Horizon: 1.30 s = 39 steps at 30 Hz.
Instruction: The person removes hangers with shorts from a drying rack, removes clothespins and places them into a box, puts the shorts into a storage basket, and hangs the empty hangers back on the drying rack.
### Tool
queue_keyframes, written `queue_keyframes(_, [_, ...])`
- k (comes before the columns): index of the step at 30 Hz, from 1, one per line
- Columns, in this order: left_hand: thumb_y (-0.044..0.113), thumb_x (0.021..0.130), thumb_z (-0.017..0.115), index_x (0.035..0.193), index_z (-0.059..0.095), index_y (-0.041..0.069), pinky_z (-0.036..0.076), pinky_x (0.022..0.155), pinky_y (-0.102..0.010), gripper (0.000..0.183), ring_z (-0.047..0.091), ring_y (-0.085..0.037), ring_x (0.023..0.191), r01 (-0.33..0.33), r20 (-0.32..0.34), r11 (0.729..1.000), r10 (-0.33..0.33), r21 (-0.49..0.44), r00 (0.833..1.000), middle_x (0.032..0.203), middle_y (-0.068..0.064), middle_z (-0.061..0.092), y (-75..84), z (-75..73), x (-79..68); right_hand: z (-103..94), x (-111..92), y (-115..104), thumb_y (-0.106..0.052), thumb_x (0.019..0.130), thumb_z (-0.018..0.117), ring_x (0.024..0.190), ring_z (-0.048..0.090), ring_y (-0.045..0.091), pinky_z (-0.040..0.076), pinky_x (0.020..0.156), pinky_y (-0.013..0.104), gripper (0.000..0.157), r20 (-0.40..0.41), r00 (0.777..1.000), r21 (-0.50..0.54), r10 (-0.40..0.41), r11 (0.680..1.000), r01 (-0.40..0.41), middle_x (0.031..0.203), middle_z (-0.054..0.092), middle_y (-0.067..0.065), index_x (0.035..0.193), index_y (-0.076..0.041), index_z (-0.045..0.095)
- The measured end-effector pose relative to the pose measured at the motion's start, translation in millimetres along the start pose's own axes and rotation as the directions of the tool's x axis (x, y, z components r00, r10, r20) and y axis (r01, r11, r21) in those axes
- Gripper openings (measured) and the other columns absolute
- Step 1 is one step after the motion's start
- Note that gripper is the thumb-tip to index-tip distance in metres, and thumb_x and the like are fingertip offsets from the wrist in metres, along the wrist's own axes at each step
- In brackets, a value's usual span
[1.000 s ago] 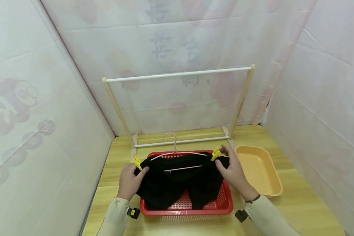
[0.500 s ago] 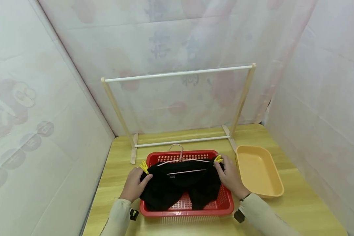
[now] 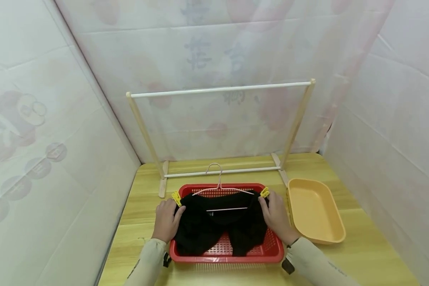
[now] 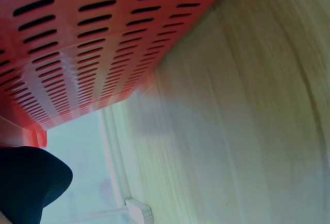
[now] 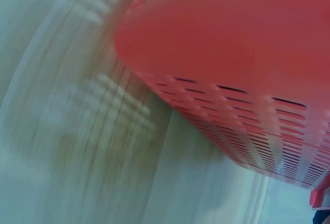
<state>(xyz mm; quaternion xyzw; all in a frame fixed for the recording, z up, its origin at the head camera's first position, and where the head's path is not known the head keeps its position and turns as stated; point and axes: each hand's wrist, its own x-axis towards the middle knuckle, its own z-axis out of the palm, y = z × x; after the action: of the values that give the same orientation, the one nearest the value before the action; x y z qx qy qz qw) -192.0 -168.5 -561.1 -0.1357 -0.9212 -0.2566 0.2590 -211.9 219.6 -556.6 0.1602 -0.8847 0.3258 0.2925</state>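
A black garment (image 3: 200, 228), seemingly a top with a small neck label, hangs on a thin pink hanger (image 3: 219, 186) over the red basket. Yellow clothespins fasten it at both shoulders: a left clothespin (image 3: 176, 198) and a right clothespin (image 3: 264, 192). My left hand (image 3: 166, 220) pinches the left shoulder beside its clothespin, thumb on top of the cloth. At the other shoulder my right hand (image 3: 277, 214) pinches the cloth just under the right clothespin. Fingers beneath the fabric are hidden. Dark cloth (image 4: 31, 185) shows at the lower left of the left wrist view.
The perforated red basket (image 3: 228, 259) stands on a wood-grain table (image 3: 136, 218). Behind it rises a rack with a white top rail (image 3: 218, 90) and wooden posts. A yellow tray (image 3: 316, 212) sits to the right. Printed curtains enclose the back and sides.
My right hand has come in from looser fingers to pinch the right shoulder. My left hand and the garment have shifted slightly right. The hanger's hook dipped, then rose again.
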Motion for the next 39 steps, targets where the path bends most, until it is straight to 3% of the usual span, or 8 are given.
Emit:
queue_keyframes(7, [0.037, 0.096, 0.054, 0.075, 0.044, 0.016, 0.024, 0.066, -0.034, 0.031, 0.035, -0.018, 0.068, 0.035, 0.014, 0.999, -0.036, 0.023, 0.999, 0.077, 0.002, 0.045, 2.1, 0.2, -2.5, 2.4, -6.3, 0.6, -0.020, 0.095, 0.058, 0.077, 0.047, 0.025, 0.031, 0.070, 0.039, 0.016, -0.025, 0.999, 0.002, 0.030, 1.000, -0.030, 0.079, 0.047, 0.004, 0.097, -0.006, 0.050])
queue_keyframes(9, [0.037, 0.096, 0.054, 0.075, 0.044, 0.016, 0.023, 0.066, -0.034, 0.031, 0.034, -0.018, 0.067, 0.036, 0.010, 0.999, -0.037, 0.022, 0.999, 0.077, 0.002, 0.044, 1.8, 0.9, -3.2, 2.6, -5.5, 0.9, -0.018, 0.095, 0.058, 0.087, 0.051, 0.031, 0.034, 0.082, 0.045, 0.020, -0.048, 0.999, 0.015, -0.007, 1.000, 0.008, 0.090, 0.053, 0.011, 0.105, -0.002, 0.052])
queue_keyframes(12, [0.037, 0.096, 0.055, 0.074, 0.043, 0.016, 0.023, 0.066, -0.034, 0.032, 0.033, -0.018, 0.066, 0.035, 0.000, 0.999, -0.035, 0.019, 0.999, 0.076, 0.002, 0.043, 1.3, 1.3, -4.3, 3.7, -3.4, 2.2, -0.016, 0.095, 0.056, 0.111, 0.047, 0.038, 0.025, 0.101, 0.053, 0.038, -0.056, 0.996, 0.026, -0.076, 0.997, 0.077, 0.117, 0.054, 0.019, 0.127, 0.003, 0.048])
queue_keyframes(15, [0.037, 0.095, 0.055, 0.073, 0.042, 0.016, 0.023, 0.066, -0.034, 0.033, 0.032, -0.018, 0.066, 0.038, -0.005, 0.999, -0.038, 0.012, 0.999, 0.075, 0.002, 0.041, 1.7, 1.1, -5.7, 2.3, -4.2, 1.0, -0.012, 0.097, 0.051, 0.126, 0.040, 0.035, 0.020, 0.109, 0.044, 0.048, -0.010, 0.997, 0.065, -0.083, 0.994, 0.083, 0.135, 0.048, 0.016, 0.141, 0.002, 0.036])
queue_keyframes(19, [0.038, 0.095, 0.055, 0.072, 0.040, 0.017, 0.023, 0.065, -0.034, 0.035, 0.031, -0.018, 0.066, 0.040, -0.004, 0.999, -0.040, 0.018, 0.999, 0.074, 0.003, 0.040, 1.7, 2.4, -5.5, -0.8, -9.0, 1.3, -0.001, 0.099, 0.040, 0.102, 0.053, 0.019, 0.037, 0.089, 0.022, 0.039, 0.029, 0.999, 0.221, -0.021, 0.975, 0.014, 0.118, 0.056, 0.013, 0.137, 0.003, 0.033])
queue_keyframes(23, [0.040, 0.096, 0.053, 0.072, 0.041, 0.017, 0.023, 0.065, -0.033, 0.035, 0.031, -0.017, 0.065, 0.038, -0.008, 0.999, -0.038, 0.023, 0.999, 0.074, 0.003, 0.041, 2.1, 3.2, -2.0, -0.8, -8.8, 5.5, 0.004, 0.099, 0.038, 0.081, 0.048, 0.013, 0.037, 0.071, 0.020, 0.033, 0.022, 1.000, 0.309, 0.012, 0.951, -0.019, 0.101, 0.056, 0.013, 0.131, 0.005, 0.033])
queue_keyframes(32, [0.039, 0.096, 0.052, 0.071, 0.041, 0.017, 0.025, 0.066, -0.034, 0.036, 0.034, -0.019, 0.067, 0.071, -0.015, 0.997, -0.071, 0.021, 0.997, 0.073, 0.002, 0.042, -0.7, 1.7, -1.3, 9.8, 1.8, 11.0, -0.004, 0.100, 0.041, 0.084, 0.046, 0.012, 0.037, 0.074, 0.023, 0.025, 0.030, 1.000, 0.275, 0.009, 0.961, -0.017, 0.100, 0.051, 0.008, 0.123, 0.005, 0.041])
queue_keyframes(39, [0.040, 0.096, 0.053, 0.071, 0.040, 0.017, 0.023, 0.066, -0.035, 0.037, 0.032, -0.019, 0.065, 0.095, -0.008, 0.995, -0.095, 0.014, 0.995, 0.071, 0.003, 0.036, -2.4, -1.1, -5.3, 11.7, 0.4, 7.7, -0.008, 0.101, 0.041, 0.087, 0.049, 0.013, 0.038, 0.075, 0.027, 0.017, 0.030, 0.999, 0.235, 0.025, 0.971, -0.032, 0.102, 0.053, 0.006, 0.115, -0.004, 0.049])
